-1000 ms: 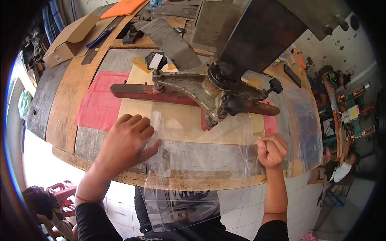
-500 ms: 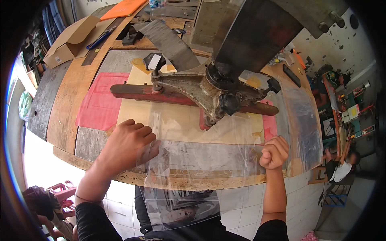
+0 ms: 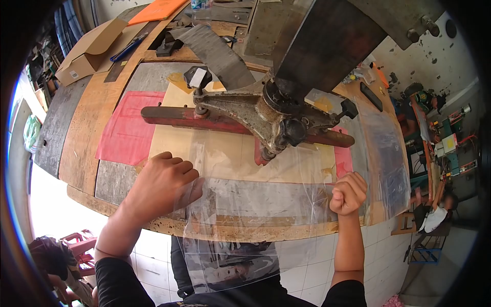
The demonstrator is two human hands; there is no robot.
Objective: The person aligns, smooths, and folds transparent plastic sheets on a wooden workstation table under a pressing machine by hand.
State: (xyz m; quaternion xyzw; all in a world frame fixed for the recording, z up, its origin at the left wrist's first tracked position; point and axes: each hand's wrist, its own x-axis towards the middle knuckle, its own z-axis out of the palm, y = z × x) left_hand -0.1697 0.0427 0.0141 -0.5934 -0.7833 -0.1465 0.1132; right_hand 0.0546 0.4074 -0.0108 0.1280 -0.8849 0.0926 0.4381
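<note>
A clear plastic sheet [image 3: 245,204] hangs between my two hands, over the front edge of the worktable and down in front of my shirt. At its left side, my left hand [image 3: 171,179] is closed on the sheet, thumb under the curled fingers. My right hand [image 3: 350,193] is in a fist at the sheet's right side, closed on its edge; the exact grip is hidden by the fingers. Just beyond both hands stands a metal press head [image 3: 271,110] with black knobs and a long red-edged bar [image 3: 199,118]. Beneath the bar lies a cream-coloured board [image 3: 171,138].
Pink sheet material [image 3: 128,128] lies left of the press. A stack of clear plastic sheets [image 3: 386,158] rests at the table's right, near a dark phone-like object [image 3: 371,96]. A cardboard box [image 3: 89,53] and an orange folder [image 3: 156,11] are at the back left. Other people are at both sides.
</note>
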